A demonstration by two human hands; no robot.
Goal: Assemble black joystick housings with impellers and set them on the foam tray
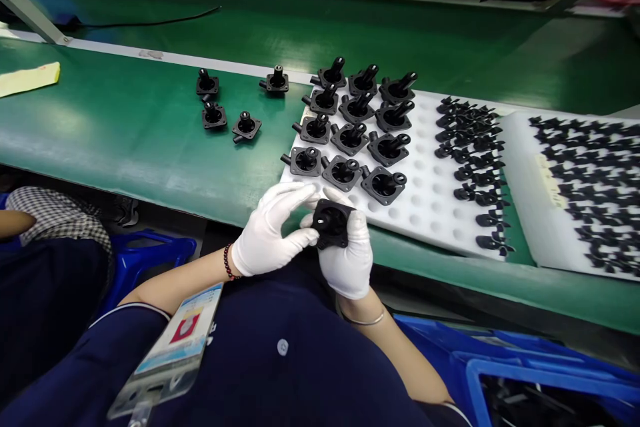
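So far we count twelve housings (350, 138) on the foam tray (425, 214), four on the belt (125, 134), and another housing (331, 222) clamped between our gloved left hand (273, 230) and right hand (347, 260), with black pieces (470, 154) massed beyond.

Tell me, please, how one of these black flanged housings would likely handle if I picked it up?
It looks like rigid moulded plastic, so probably stiff and fairly light for its size. The square flange of the black flanged housing should keep it steady on the white foam tray. Its side spout might make it tip if pushed, I'd guess.
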